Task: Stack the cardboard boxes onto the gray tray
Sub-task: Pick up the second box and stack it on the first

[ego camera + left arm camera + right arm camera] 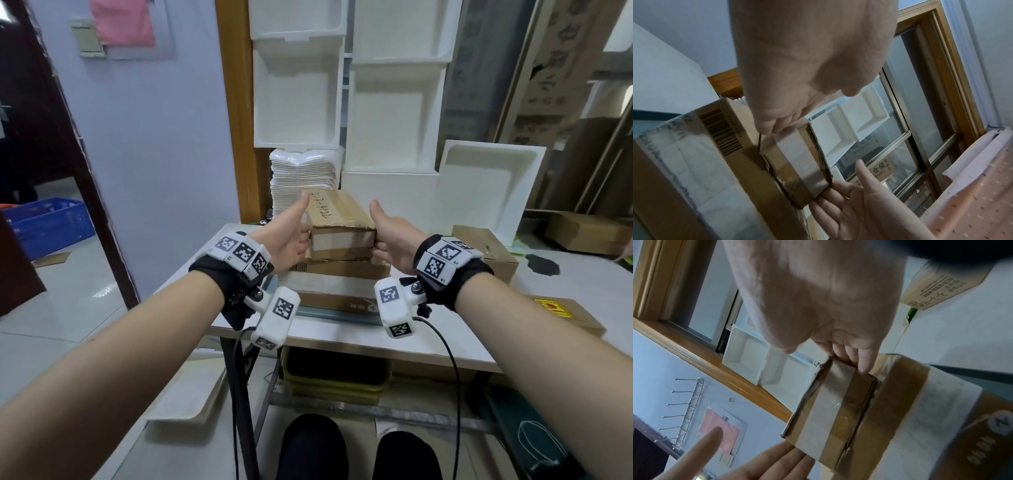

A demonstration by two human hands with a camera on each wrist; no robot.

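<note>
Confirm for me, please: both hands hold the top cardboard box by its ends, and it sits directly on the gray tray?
Not directly: the head view shows the top cardboard box, held by the left hand and right hand, resting on other boxes stacked above the gray tray.

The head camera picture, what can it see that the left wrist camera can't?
Only the head view shows the white table, the gray tray edge under the stack, two more boxes on the right, and handwriting on the top box's lid.

Only the left wrist view shows a barcode on a lower box's side and a window.

Both show the left hand and right hand pressing flat on the top box ends.
</note>
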